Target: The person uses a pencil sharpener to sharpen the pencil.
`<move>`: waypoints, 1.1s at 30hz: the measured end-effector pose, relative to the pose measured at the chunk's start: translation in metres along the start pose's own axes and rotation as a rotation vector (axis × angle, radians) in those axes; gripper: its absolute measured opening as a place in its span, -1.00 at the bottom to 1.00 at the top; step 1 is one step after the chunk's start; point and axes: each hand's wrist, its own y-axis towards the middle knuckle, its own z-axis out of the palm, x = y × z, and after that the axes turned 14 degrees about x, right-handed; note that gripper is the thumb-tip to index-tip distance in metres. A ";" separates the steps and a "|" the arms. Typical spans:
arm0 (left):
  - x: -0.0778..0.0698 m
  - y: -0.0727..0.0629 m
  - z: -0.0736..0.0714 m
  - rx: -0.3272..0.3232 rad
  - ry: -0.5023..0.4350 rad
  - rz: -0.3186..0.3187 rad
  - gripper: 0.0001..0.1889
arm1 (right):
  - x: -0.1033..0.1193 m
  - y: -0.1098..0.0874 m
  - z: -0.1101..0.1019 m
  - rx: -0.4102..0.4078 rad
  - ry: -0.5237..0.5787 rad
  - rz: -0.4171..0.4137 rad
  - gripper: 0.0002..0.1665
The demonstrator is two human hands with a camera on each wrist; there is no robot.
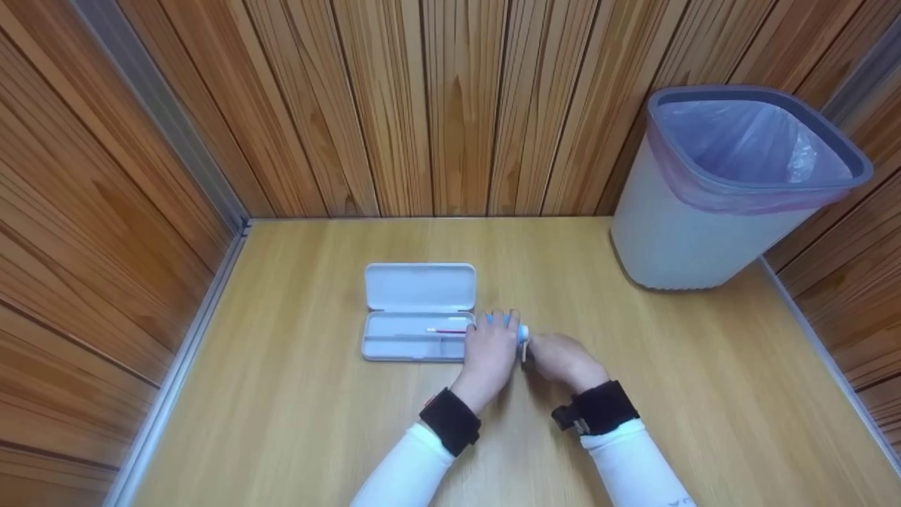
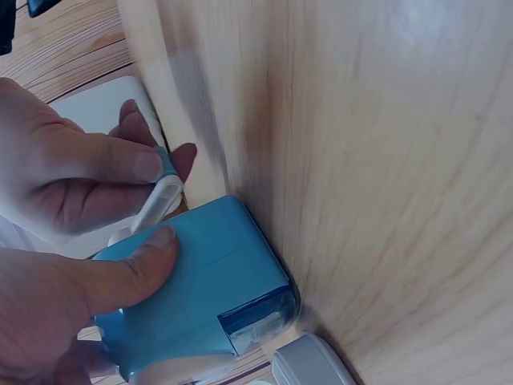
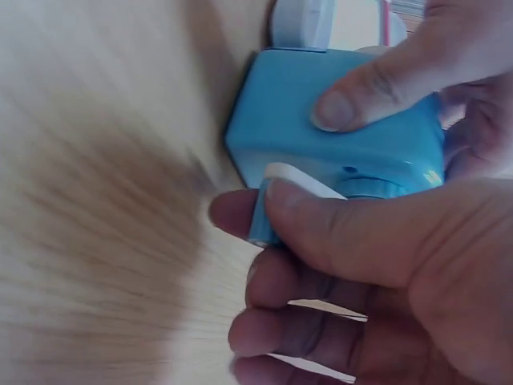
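Note:
A blue crank pencil sharpener (image 2: 200,265) stands on the table at the right end of an open, pale pencil case (image 1: 420,287). My left hand (image 1: 490,348) grips its body, the thumb lying along one face. With thumb and forefinger, my right hand (image 1: 565,360) pinches the small blue knob (image 3: 261,218) of the sharpener's white crank arm. A thin pencil (image 1: 449,331) with a pale end points left from under my left hand, over the case; its other end is hidden. The sharpener has a see-through window (image 2: 260,319) near one edge.
A white waste bin (image 1: 693,236) with a grey rim and a plastic liner stands at the back right. Wood-panelled walls (image 1: 457,105) border the wooden table (image 1: 295,422) at the back and both sides. The case's lid leans back, away from me.

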 end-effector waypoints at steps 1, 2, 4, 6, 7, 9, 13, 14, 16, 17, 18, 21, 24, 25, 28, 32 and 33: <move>0.000 0.000 0.000 -0.001 0.000 0.002 -0.65 | 0.000 -0.002 -0.001 0.012 0.020 0.010 -0.74; 0.000 0.000 -0.001 -0.002 -0.001 0.005 -0.65 | 0.000 -0.003 -0.002 0.023 0.029 0.012 -0.74; 0.000 0.000 -0.002 0.004 -0.002 0.009 -0.64 | 0.001 -0.005 -0.003 0.045 0.038 0.011 -0.75; 0.001 0.000 -0.002 0.008 -0.005 0.012 -0.64 | 0.001 -0.007 -0.004 0.064 0.049 0.009 -0.76; 0.001 0.000 -0.003 0.011 -0.004 0.012 -0.64 | 0.001 -0.008 -0.005 0.072 0.040 0.003 -0.77; 0.001 0.000 -0.003 0.018 -0.003 0.013 -0.64 | 0.001 -0.010 -0.005 0.088 0.069 0.012 -0.77; 0.000 0.001 -0.001 0.033 -0.010 0.015 -0.63 | 0.001 -0.014 -0.007 0.106 0.112 0.023 -0.78; 0.001 0.001 -0.001 0.037 -0.016 0.016 -0.63 | 0.001 -0.015 -0.008 0.109 0.103 0.014 -0.80; 0.001 0.001 -0.001 0.039 -0.028 0.019 -0.62 | 0.002 -0.017 -0.010 0.117 0.069 -0.006 -0.82; 0.001 0.001 0.000 0.033 -0.034 0.022 -0.63 | 0.003 -0.018 -0.012 0.115 0.024 -0.027 -0.84; 0.001 0.000 0.000 0.025 -0.040 0.027 -0.63 | 0.004 -0.019 -0.013 0.113 -0.004 -0.043 -0.86; 0.001 0.000 0.001 -0.008 -0.051 0.039 -0.65 | 0.006 -0.022 -0.018 0.103 -0.040 -0.061 -0.87; 0.002 0.000 0.000 -0.019 -0.052 0.047 -0.66 | 0.007 -0.024 -0.023 0.097 -0.033 -0.062 -0.86; 0.002 0.000 0.000 -0.016 -0.048 0.046 -0.66 | 0.007 -0.024 -0.024 0.095 -0.027 -0.061 -0.85; 0.002 0.001 -0.001 0.018 -0.037 0.044 -0.65 | 0.007 -0.024 -0.027 0.082 -0.030 -0.066 -0.84; 0.003 0.002 0.000 0.037 -0.026 0.054 -0.65 | 0.008 -0.024 -0.030 0.040 -0.066 -0.095 -0.84; 0.004 0.002 0.000 0.034 -0.022 0.061 -0.65 | 0.008 -0.025 -0.031 0.027 -0.077 -0.102 -0.83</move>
